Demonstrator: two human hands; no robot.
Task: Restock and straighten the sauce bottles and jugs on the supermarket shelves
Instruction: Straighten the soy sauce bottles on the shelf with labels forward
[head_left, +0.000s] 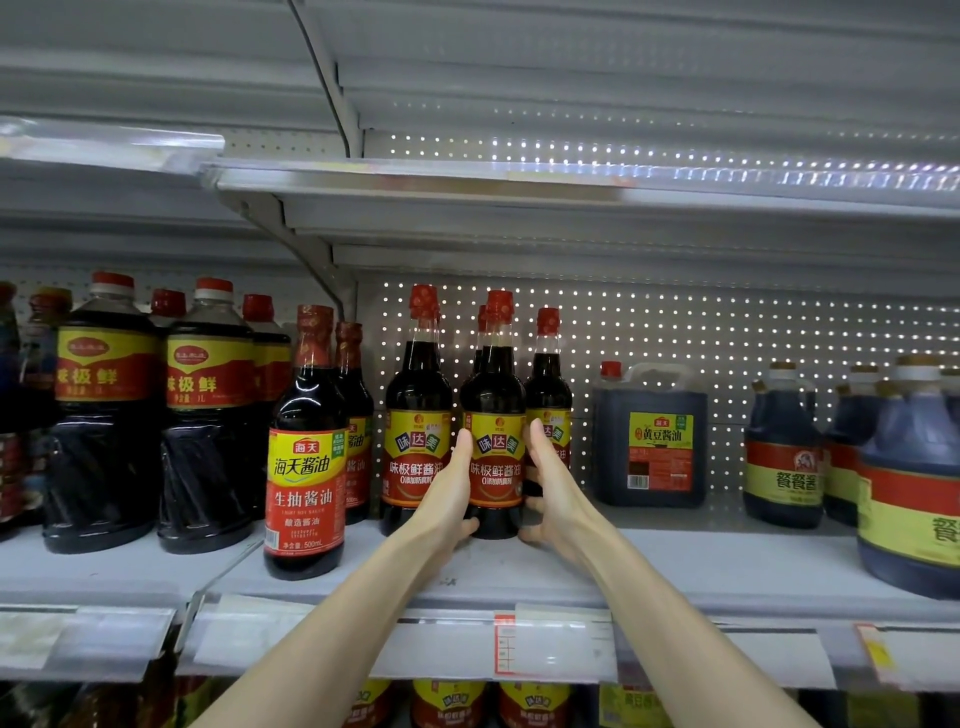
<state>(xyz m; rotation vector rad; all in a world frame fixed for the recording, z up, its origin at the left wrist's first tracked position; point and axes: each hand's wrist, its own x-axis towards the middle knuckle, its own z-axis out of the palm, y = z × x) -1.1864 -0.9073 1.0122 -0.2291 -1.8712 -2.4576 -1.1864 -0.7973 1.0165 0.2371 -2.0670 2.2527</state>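
1. Clasping one bottle (496, 410) between both hands, mid-shelf (675, 558). It stands upright, base on the shelf, red cap up, label facing out.
2. Left hand (448, 493): pressed to the bottle's left flank, fingers running up the label edge, thumb hooked in at the base.
3. Right hand (555, 491): on the right flank, forefinger straight up beside the label, lower fingers curled in behind, thumb spread low near the base.
4. Twin bottle (418, 415) stands just beside it on the left; touching or not, cannot tell. A rear bottle (548, 384) of the same kind sits behind to the right, its lower part hidden by the right hand.
5. Further left, a front bottle (306, 467) with a red-and-yellow label stands nearest the shelf edge, with another close behind it.
6. Far left: big bottles (106, 415) in a row, red caps, labels out.
7. Right of the hands: a square jug (652, 436) with a handle, set back near the pegboard (727, 332) and apart from the group.
8. Far right: round jugs (784, 452), several, one much nearer the edge.
9. Price strip (519, 644) along the shelf front; more bottle tops below it.
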